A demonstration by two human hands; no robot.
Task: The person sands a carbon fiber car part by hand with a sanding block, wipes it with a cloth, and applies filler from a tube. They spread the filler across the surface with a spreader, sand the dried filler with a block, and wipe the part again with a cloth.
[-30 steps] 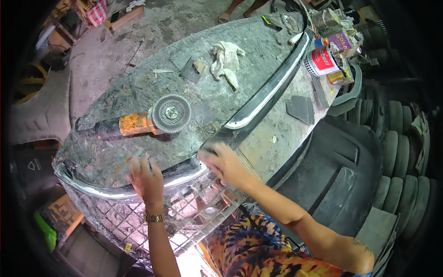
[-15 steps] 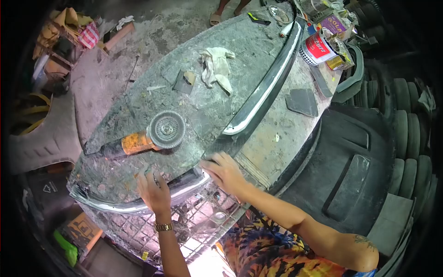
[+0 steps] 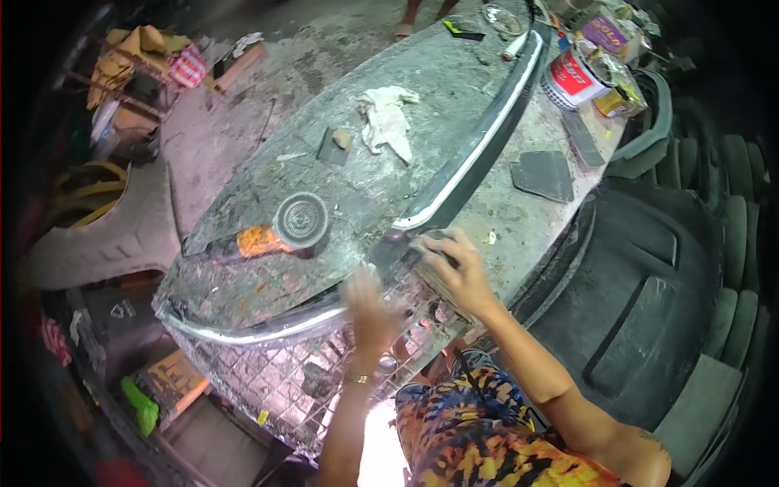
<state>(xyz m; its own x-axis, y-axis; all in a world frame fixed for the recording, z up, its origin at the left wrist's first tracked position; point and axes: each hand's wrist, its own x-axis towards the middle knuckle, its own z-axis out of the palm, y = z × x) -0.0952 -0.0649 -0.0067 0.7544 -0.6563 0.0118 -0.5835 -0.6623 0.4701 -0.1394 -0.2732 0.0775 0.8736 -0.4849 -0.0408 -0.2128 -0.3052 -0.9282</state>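
Observation:
A long curved black car body part with a white band (image 3: 469, 172) bends around the tabletop. At its bend, my right hand (image 3: 459, 269) has its fingers curled over a small dark piece at the part's surface; I cannot tell what the piece is. Smeared by motion, my left hand (image 3: 370, 312) is over the near section of the part, close to its white edge. A power tool with an orange body (image 3: 261, 241) and a round textured disc (image 3: 300, 220) lies on the tabletop beyond my left hand.
A white rag (image 3: 388, 122) and a dark square pad (image 3: 334, 147) lie on the worn table (image 3: 243, 195). Toward the right are a flat grey sheet (image 3: 542, 175) and a red-labelled can (image 3: 571, 78). A black car hood (image 3: 641, 292) stands beside the table; a metal grid (image 3: 280, 381) is below its near edge.
My left hand has moved right along the near section of the car body part. My right hand has shifted right and slightly up toward the bend. The camera view has also shifted.

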